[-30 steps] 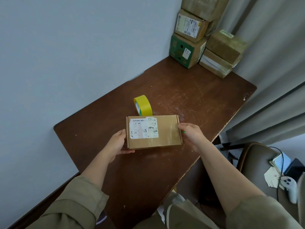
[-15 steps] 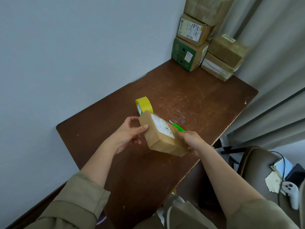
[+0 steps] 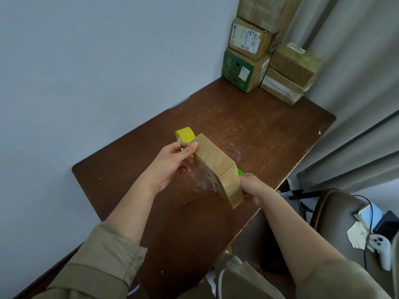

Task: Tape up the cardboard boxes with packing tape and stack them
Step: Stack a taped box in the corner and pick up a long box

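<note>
Left hand [image 3: 172, 162]: palm up, thumb curled over far top edge of flat brown cardboard box [image 3: 218, 167], fingers beneath. Right hand [image 3: 251, 187]: curled round near end of box. Both forearms bare, olive sleeves pushed back.

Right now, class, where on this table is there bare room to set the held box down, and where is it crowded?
Bare wood lies between the yellow tape roll and the box stacks, and along the near table edge under the forearms. The far corner is crowded with stacks. The left hand and right hand hold the box above the middle.
</note>
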`<state>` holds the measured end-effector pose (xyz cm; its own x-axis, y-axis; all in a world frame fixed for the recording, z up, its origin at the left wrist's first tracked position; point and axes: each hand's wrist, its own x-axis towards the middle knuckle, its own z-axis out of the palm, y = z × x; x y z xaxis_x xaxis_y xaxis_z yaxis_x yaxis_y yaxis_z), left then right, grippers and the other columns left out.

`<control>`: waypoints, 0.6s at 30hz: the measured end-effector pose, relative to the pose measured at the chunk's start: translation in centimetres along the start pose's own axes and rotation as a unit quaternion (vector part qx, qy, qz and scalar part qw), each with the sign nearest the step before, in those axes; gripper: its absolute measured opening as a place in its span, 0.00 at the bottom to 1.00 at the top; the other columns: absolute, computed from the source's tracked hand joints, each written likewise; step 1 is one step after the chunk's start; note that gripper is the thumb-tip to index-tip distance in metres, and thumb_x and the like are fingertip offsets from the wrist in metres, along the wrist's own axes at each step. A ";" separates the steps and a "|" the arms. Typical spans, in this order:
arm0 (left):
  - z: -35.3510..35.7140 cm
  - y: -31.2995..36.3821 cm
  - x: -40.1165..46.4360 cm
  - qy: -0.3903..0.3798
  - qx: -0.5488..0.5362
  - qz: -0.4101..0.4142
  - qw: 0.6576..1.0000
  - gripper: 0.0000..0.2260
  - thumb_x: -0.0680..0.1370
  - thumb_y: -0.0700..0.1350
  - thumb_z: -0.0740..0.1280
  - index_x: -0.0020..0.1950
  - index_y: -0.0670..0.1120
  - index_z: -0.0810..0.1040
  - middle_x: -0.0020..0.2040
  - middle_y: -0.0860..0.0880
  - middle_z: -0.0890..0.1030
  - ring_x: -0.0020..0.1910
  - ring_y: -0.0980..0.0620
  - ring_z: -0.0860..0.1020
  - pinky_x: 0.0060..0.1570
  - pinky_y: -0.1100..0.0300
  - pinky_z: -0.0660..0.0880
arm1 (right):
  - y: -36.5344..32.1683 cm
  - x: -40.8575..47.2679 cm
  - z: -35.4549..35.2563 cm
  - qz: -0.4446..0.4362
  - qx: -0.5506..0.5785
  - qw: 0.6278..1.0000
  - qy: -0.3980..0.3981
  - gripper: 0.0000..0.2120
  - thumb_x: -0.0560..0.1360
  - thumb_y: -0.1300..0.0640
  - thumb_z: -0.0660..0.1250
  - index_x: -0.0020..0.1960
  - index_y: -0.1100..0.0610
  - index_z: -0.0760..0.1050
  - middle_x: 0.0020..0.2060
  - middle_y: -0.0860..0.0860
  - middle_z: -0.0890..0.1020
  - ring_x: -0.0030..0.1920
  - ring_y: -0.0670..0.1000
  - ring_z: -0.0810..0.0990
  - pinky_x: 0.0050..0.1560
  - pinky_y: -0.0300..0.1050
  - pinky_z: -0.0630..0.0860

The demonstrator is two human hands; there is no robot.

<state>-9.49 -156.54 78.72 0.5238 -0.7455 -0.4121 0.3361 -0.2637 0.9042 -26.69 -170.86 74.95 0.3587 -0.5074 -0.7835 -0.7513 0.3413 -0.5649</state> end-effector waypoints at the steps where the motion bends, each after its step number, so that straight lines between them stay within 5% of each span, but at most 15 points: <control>1: -0.2 -0.1 0.1 0.008 -0.003 0.000 1.000 0.10 0.78 0.52 0.69 0.49 0.45 0.78 0.32 0.50 0.76 0.27 0.54 0.72 0.30 0.61 0.64 | 0.1 0.4 -0.1 0.005 0.010 1.000 0.004 0.08 0.82 0.56 0.62 0.45 0.57 0.73 0.34 0.51 0.71 0.32 0.49 0.67 0.30 0.41 0.64; 6: -2.0 -1.6 0.5 0.117 -0.039 -0.058 0.991 0.14 0.80 0.54 0.66 0.49 0.43 0.80 0.36 0.47 0.78 0.30 0.52 0.73 0.31 0.60 0.67 | 0.3 1.7 -0.7 0.021 0.084 0.995 0.044 0.16 0.82 0.50 0.63 0.63 0.61 0.75 0.54 0.59 0.80 0.47 0.57 0.78 0.44 0.49 0.72; 12: -3.6 -4.4 0.6 0.182 -0.076 -0.160 0.967 0.15 0.83 0.53 0.62 0.58 0.43 0.78 0.42 0.45 0.82 0.37 0.49 0.78 0.36 0.57 0.75 | -0.4 1.8 -0.8 0.020 0.185 0.979 0.080 0.15 0.83 0.45 0.61 0.55 0.57 0.71 0.47 0.55 0.75 0.44 0.52 0.76 0.32 0.43 0.74; 15: -4.3 -5.1 0.4 0.209 -0.079 -0.135 0.965 0.12 0.82 0.42 0.65 0.65 0.49 0.72 0.52 0.42 0.81 0.42 0.47 0.79 0.41 0.55 0.80 | -0.8 1.6 -0.8 0.006 0.190 0.977 0.093 0.18 0.84 0.44 0.56 0.52 0.58 0.74 0.46 0.55 0.75 0.41 0.52 0.75 0.29 0.41 0.74; 18: -4.7 -4.9 -0.2 0.217 -0.081 -0.138 0.963 0.11 0.82 0.36 0.62 0.62 0.46 0.77 0.57 0.41 0.80 0.48 0.47 0.80 0.48 0.52 0.81 | -1.0 1.3 -1.1 -0.034 0.206 0.974 0.090 0.24 0.86 0.46 0.51 0.56 0.61 0.80 0.48 0.57 0.81 0.36 0.50 0.75 0.30 0.40 0.73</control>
<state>-7.58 -152.29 73.83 0.6633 -0.3259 -0.6736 0.6085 -0.2891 0.7390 -26.12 -172.77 74.76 0.2689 -0.6583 -0.7031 -0.4296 0.5713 -0.6993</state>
